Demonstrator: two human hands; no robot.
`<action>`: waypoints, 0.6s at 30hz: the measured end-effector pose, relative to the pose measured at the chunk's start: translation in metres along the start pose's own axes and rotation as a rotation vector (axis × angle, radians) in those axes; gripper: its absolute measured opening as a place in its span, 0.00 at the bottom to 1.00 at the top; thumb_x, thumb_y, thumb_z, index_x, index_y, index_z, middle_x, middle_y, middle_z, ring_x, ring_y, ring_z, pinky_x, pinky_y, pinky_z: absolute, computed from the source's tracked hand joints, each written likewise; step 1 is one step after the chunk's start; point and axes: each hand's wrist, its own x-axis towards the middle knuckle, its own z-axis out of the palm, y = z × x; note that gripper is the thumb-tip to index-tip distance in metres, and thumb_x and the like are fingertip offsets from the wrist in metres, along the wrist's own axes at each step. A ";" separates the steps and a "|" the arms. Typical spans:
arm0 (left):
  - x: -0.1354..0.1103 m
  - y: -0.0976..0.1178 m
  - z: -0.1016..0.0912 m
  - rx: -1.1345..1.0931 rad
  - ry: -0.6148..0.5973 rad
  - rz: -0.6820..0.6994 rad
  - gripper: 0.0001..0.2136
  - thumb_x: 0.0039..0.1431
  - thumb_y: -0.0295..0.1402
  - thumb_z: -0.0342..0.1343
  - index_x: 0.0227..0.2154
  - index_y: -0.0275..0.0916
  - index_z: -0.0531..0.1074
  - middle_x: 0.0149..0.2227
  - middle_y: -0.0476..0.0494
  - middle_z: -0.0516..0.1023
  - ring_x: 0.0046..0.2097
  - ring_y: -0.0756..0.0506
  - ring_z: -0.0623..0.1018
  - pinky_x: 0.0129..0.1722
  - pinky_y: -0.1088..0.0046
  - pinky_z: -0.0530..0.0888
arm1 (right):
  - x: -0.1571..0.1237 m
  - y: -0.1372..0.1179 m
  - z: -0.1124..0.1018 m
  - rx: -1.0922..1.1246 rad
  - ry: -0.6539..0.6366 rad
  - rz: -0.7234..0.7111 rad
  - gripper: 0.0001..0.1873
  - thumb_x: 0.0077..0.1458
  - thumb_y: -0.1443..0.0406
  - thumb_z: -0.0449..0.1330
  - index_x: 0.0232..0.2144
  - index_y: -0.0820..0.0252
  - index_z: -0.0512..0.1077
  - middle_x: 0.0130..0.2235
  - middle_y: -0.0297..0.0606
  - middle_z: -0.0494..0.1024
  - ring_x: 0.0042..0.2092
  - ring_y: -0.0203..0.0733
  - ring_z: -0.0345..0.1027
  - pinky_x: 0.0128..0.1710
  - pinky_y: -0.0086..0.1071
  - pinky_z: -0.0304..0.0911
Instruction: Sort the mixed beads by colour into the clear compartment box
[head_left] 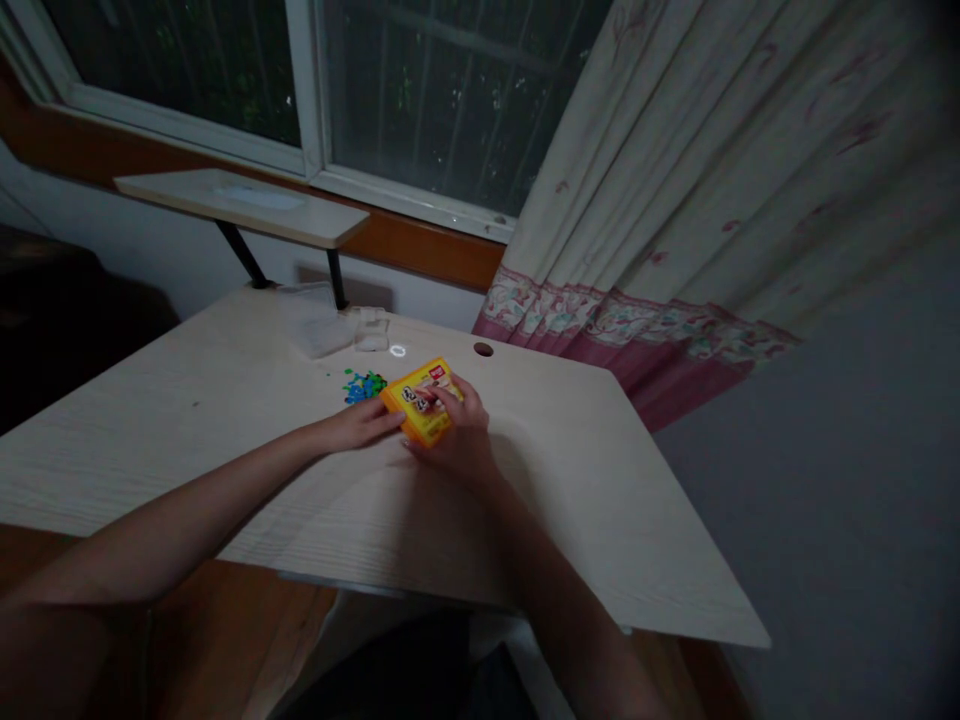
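Now, yellow box (421, 404), left fingers (384, 425) alongside, right fingers (453, 404) atop

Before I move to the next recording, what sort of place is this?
Probably a room in a home: a pale wood-grain desk stands by a window, with a floral-patterned curtain hanging beside it.
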 end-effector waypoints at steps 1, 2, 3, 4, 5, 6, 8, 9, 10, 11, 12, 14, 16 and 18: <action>-0.002 -0.002 -0.001 -0.034 -0.036 -0.025 0.23 0.67 0.49 0.55 0.56 0.38 0.74 0.56 0.36 0.77 0.58 0.36 0.75 0.63 0.55 0.69 | -0.002 -0.004 0.004 0.031 0.004 -0.029 0.47 0.40 0.41 0.72 0.58 0.54 0.68 0.64 0.52 0.64 0.65 0.59 0.61 0.63 0.52 0.63; -0.004 -0.004 -0.001 -0.079 -0.064 -0.041 0.24 0.66 0.50 0.56 0.55 0.37 0.75 0.56 0.36 0.77 0.58 0.35 0.75 0.64 0.55 0.68 | -0.004 -0.007 0.006 0.059 0.010 -0.053 0.48 0.40 0.40 0.71 0.59 0.54 0.67 0.64 0.52 0.64 0.65 0.58 0.61 0.63 0.52 0.63; -0.005 -0.005 -0.002 -0.141 -0.088 -0.051 0.26 0.65 0.51 0.57 0.56 0.37 0.74 0.57 0.35 0.77 0.59 0.35 0.75 0.64 0.55 0.67 | -0.005 -0.009 0.008 0.083 0.016 -0.074 0.49 0.41 0.39 0.70 0.60 0.54 0.67 0.64 0.52 0.64 0.66 0.58 0.60 0.64 0.53 0.62; -0.007 -0.006 -0.002 -0.218 -0.107 -0.052 0.28 0.64 0.52 0.58 0.58 0.37 0.73 0.58 0.34 0.76 0.60 0.34 0.74 0.64 0.55 0.67 | -0.006 -0.011 0.008 0.101 0.021 -0.097 0.50 0.41 0.37 0.69 0.60 0.54 0.66 0.64 0.52 0.64 0.66 0.59 0.60 0.65 0.54 0.62; -0.008 -0.007 -0.001 -0.312 -0.129 -0.050 0.31 0.62 0.53 0.59 0.60 0.37 0.71 0.60 0.33 0.75 0.61 0.34 0.74 0.64 0.54 0.66 | -0.006 -0.013 0.008 0.114 0.023 -0.120 0.51 0.41 0.36 0.68 0.61 0.54 0.64 0.64 0.52 0.64 0.67 0.59 0.59 0.65 0.55 0.61; -0.008 -0.007 0.001 -0.418 -0.148 -0.049 0.33 0.61 0.54 0.61 0.63 0.37 0.69 0.61 0.32 0.74 0.62 0.33 0.73 0.65 0.54 0.66 | -0.007 -0.014 0.007 0.119 0.021 -0.144 0.53 0.42 0.35 0.67 0.63 0.54 0.63 0.65 0.52 0.64 0.67 0.60 0.58 0.66 0.56 0.60; -0.008 -0.004 0.006 -0.644 -0.134 -0.038 0.37 0.59 0.55 0.61 0.66 0.38 0.65 0.63 0.31 0.71 0.65 0.33 0.70 0.67 0.52 0.63 | -0.008 -0.018 0.005 0.111 0.010 -0.183 0.55 0.44 0.33 0.65 0.66 0.53 0.59 0.65 0.51 0.63 0.68 0.60 0.57 0.67 0.57 0.58; -0.007 -0.002 0.008 -0.744 -0.113 -0.034 0.38 0.59 0.55 0.61 0.66 0.38 0.64 0.65 0.31 0.70 0.67 0.33 0.68 0.68 0.52 0.60 | -0.009 -0.020 0.004 0.099 0.005 -0.195 0.55 0.45 0.33 0.64 0.67 0.52 0.58 0.66 0.50 0.63 0.68 0.60 0.56 0.67 0.57 0.57; -0.007 0.002 0.009 -0.824 -0.094 -0.027 0.39 0.59 0.55 0.61 0.66 0.38 0.63 0.65 0.31 0.69 0.68 0.33 0.67 0.69 0.52 0.58 | -0.011 -0.022 0.003 0.084 0.000 -0.201 0.54 0.46 0.34 0.64 0.67 0.52 0.57 0.66 0.49 0.63 0.69 0.59 0.56 0.67 0.57 0.57; -0.006 0.006 0.008 -0.887 -0.084 -0.035 0.39 0.59 0.56 0.61 0.67 0.38 0.62 0.66 0.31 0.67 0.69 0.33 0.65 0.70 0.51 0.57 | -0.012 -0.023 0.003 0.066 -0.004 -0.208 0.53 0.47 0.35 0.64 0.68 0.51 0.57 0.67 0.48 0.62 0.69 0.59 0.55 0.67 0.56 0.57; -0.007 0.010 0.007 -0.938 -0.083 -0.052 0.40 0.59 0.57 0.60 0.67 0.37 0.61 0.67 0.30 0.66 0.70 0.32 0.63 0.70 0.49 0.56 | -0.013 -0.025 0.003 0.047 -0.007 -0.214 0.51 0.49 0.36 0.64 0.67 0.50 0.58 0.67 0.47 0.62 0.69 0.58 0.55 0.67 0.55 0.57; -0.008 0.018 0.001 -1.017 -0.106 -0.111 0.43 0.59 0.61 0.56 0.69 0.37 0.57 0.68 0.29 0.65 0.70 0.29 0.63 0.68 0.42 0.57 | -0.014 -0.026 0.003 0.005 -0.003 -0.219 0.44 0.53 0.41 0.65 0.66 0.47 0.61 0.68 0.44 0.62 0.68 0.56 0.56 0.67 0.52 0.57; -0.009 0.024 -0.005 -1.058 -0.136 -0.176 0.47 0.58 0.65 0.52 0.70 0.37 0.54 0.67 0.28 0.65 0.69 0.26 0.63 0.65 0.38 0.60 | -0.014 -0.025 0.001 -0.030 0.015 -0.198 0.37 0.57 0.46 0.65 0.64 0.46 0.64 0.67 0.42 0.63 0.67 0.54 0.58 0.66 0.49 0.58; -0.010 0.028 -0.008 -1.061 -0.161 -0.228 0.49 0.56 0.68 0.49 0.71 0.36 0.53 0.67 0.26 0.65 0.68 0.25 0.64 0.62 0.38 0.64 | -0.012 -0.022 -0.003 -0.036 0.027 -0.156 0.33 0.59 0.48 0.64 0.63 0.44 0.66 0.67 0.42 0.64 0.66 0.54 0.60 0.66 0.49 0.58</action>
